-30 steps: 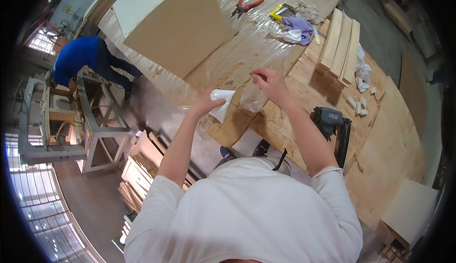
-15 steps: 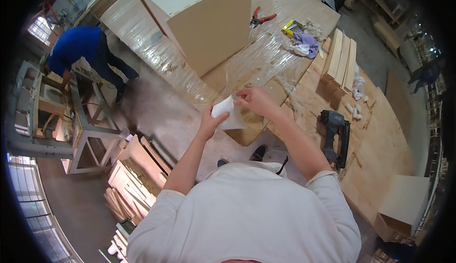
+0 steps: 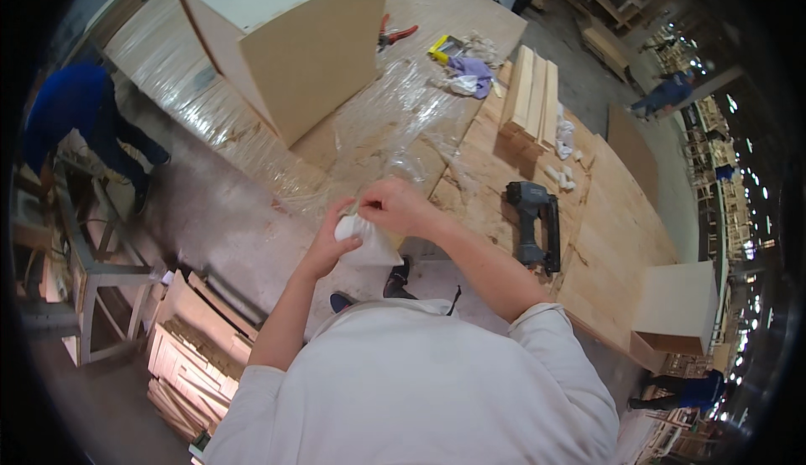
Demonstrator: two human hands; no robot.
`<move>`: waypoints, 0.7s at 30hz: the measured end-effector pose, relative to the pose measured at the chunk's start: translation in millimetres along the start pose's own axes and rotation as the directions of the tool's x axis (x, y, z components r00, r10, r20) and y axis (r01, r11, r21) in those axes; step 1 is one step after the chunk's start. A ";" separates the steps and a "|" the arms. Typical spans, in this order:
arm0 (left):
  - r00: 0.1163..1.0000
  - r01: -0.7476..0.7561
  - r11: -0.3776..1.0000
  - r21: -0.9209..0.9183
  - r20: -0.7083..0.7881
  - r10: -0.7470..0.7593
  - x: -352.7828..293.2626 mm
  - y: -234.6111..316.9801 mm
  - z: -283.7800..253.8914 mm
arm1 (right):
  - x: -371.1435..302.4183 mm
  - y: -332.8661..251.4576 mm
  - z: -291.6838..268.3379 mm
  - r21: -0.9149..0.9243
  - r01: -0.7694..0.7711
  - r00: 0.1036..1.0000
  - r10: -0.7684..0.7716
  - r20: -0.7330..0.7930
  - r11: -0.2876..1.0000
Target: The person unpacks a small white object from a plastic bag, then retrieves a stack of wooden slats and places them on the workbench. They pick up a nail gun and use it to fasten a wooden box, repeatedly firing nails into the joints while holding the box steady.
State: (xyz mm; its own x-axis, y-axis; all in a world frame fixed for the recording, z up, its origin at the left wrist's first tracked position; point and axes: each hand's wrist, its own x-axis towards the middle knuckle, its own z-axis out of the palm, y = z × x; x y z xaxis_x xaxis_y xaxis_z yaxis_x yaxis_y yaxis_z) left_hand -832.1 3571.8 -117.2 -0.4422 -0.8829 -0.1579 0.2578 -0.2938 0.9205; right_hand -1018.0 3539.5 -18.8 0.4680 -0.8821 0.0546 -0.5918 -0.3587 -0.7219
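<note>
Centrally, left hand and right hand raised together in front of the chest, both closed on a white cloth. Left hand cupped under the bundle, fingers wrapped round its near edge; right hand at one o'clock from it, fingertips pinched on the cloth's upper corner. Cloth bunched, hanging between the two hands, above the concrete floor at the workbench edge.

At twelve o'clock from the hands: crumpled clear plastic wrap spread over the plywood workbench. At eleven o'clock: large pale cabinet box standing on the wrapped bench. At three o'clock, well apart: black nail gun lying on bare plywood. At one o'clock: stack of pale boards on edge, with small white scraps just beside. Further, at twelve to one o'clock: red-handled pliers, a yellow tool and a purple rag. At four o'clock: small open box at the bench corner. At nine o'clock: person in blue bent over a metal frame. At seven o'clock: stacked panels on the floor.
</note>
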 end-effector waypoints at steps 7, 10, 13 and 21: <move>0.886 0.397 0.906 -0.147 0.318 -0.337 25.6 -5.9 31.0 | -6.0 11.8 -31.4 0.024 -0.074 0.957 0.064 0.282 0.997; 0.861 0.430 0.857 -0.286 0.415 -0.294 33.0 -28.5 48.5 | 18.6 46.3 -75.4 0.023 -0.096 0.887 0.075 0.456 0.995; 0.816 0.512 0.774 -0.372 0.490 -0.305 38.7 -54.6 65.5 | 51.7 137.7 -135.7 -0.329 -0.291 0.957 0.280 -0.081 0.898; 0.833 0.553 0.673 -0.492 0.362 -0.419 36.4 -86.5 103.6 | 98.3 307.1 -224.7 -0.421 -0.801 0.592 0.663 -0.458 0.425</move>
State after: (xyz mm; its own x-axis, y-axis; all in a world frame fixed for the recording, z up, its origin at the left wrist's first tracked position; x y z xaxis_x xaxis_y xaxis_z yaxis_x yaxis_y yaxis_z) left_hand -959.5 3603.0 -165.5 -0.7872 -0.4793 -0.3881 0.3514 -0.8657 0.3564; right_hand -1301.3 3274.0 -80.1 -0.4158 -0.9001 -0.1303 -0.9029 0.4257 -0.0599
